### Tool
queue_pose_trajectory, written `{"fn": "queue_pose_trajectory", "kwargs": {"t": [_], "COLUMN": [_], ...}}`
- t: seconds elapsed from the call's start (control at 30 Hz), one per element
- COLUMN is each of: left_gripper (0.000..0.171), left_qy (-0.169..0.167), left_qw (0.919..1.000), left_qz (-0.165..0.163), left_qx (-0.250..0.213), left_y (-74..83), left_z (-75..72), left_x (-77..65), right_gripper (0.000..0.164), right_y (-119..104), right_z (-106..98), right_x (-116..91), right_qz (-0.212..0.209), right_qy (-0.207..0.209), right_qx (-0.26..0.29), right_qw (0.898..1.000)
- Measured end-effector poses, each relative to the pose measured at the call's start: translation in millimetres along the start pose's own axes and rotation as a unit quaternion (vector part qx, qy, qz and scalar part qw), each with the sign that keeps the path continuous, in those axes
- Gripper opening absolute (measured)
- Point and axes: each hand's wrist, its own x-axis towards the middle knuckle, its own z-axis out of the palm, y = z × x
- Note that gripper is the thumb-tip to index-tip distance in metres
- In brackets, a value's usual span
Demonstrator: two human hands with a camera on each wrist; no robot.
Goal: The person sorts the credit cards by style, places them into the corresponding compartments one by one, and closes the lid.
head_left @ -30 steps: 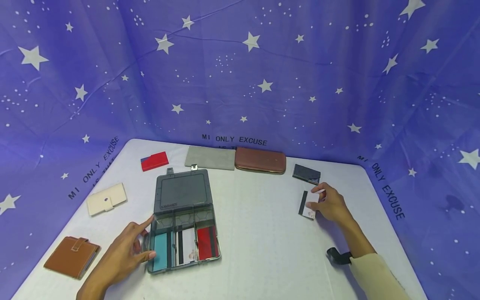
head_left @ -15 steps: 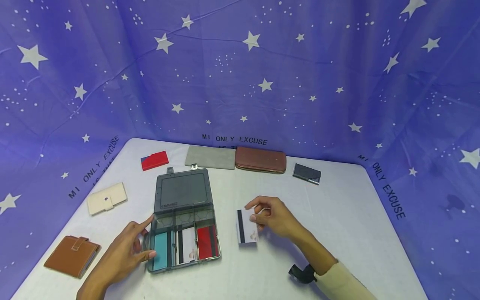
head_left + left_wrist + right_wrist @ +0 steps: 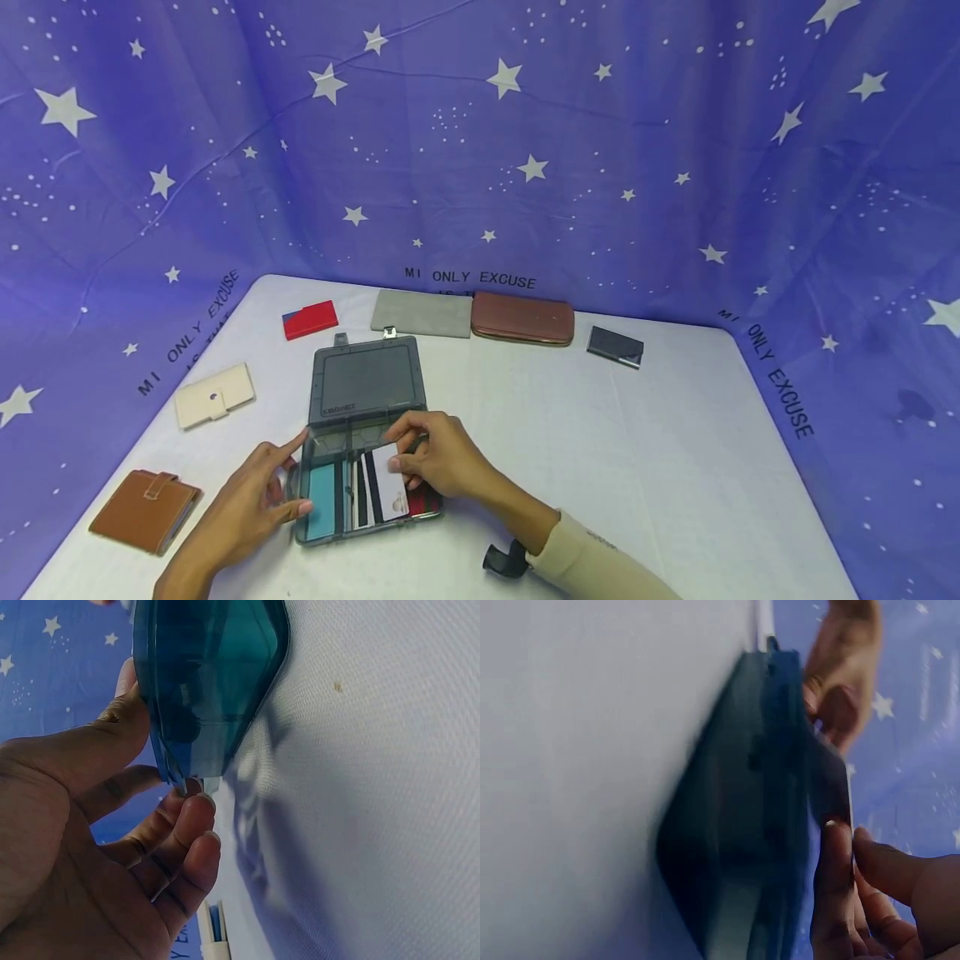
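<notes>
A smoky transparent plastic box (image 3: 367, 379) lies with its lid folded back on the table. Its compartments hold a teal card (image 3: 321, 500), a white card with a black stripe, and a red card (image 3: 426, 502), the last two partly covered. My left hand (image 3: 251, 504) holds the box's left side, thumb on the rim; in the left wrist view its fingers curl at the box's (image 3: 210, 682) edge. Between thumb and fingers my right hand (image 3: 442, 458) pinches another white striped card (image 3: 392, 487), tilted over the middle and right compartments. The right wrist view shows this card (image 3: 832, 784) edge-on, blurred.
Around the box lie a brown wallet (image 3: 146, 510), a cream wallet (image 3: 215, 397), a red card holder (image 3: 311, 320), a grey flat pouch (image 3: 422, 313), a maroon zip wallet (image 3: 522, 319) and a black card holder (image 3: 615, 346). A starry purple cloth (image 3: 480, 167) hangs behind.
My right hand has carried the white card left from beside the black card holder to above the box. My left hand has stayed on the box's left side.
</notes>
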Motion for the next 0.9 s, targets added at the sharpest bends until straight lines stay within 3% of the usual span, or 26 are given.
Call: {"fn": "queue_pose_trajectory", "kwargs": {"t": [0.2, 0.3, 0.4, 0.5, 0.63, 0.8, 0.9], "left_gripper": [0.093, 0.094, 0.094, 0.094, 0.093, 0.093, 0.094], "left_qy": [-0.006, -0.004, -0.004, -0.006, -0.011, -0.006, -0.003], "left_qw": [0.9999, 0.9999, 0.9999, 0.9997, 0.9990, 0.9986, 0.9985], "left_qz": [-0.011, -0.007, -0.002, 0.000, -0.007, -0.004, 0.001], "left_qx": [-0.001, -0.006, -0.015, -0.025, -0.044, -0.052, -0.054], "left_y": [0.0, -0.7, -1.8, -3.2, -4.5, -5.5, -5.2], "left_z": [0.0, 0.0, 0.3, 1.3, 1.9, 3.1, 3.7], "left_x": [1.0, 0.7, 0.3, -0.1, -0.9, -1.8, -0.2], "right_gripper": [0.028, 0.028, 0.034, 0.046, 0.060, 0.064, 0.055], "right_y": [-2, 0, 8, 20, 28, 26, 22], "right_z": [11, 1, -16, -31, -43, -46, -50], "right_x": [10, 22, 39, 57, 73, 79, 77], "right_qz": [-0.018, -0.033, -0.010, 0.043, 0.099, 0.112, 0.103], "right_qy": [0.035, 0.098, 0.165, 0.187, 0.155, 0.139, 0.138], "right_qx": [-0.121, -0.167, -0.185, -0.163, -0.070, 0.014, 0.035], "right_qw": [0.992, 0.980, 0.969, 0.968, 0.980, 0.984, 0.984]}}
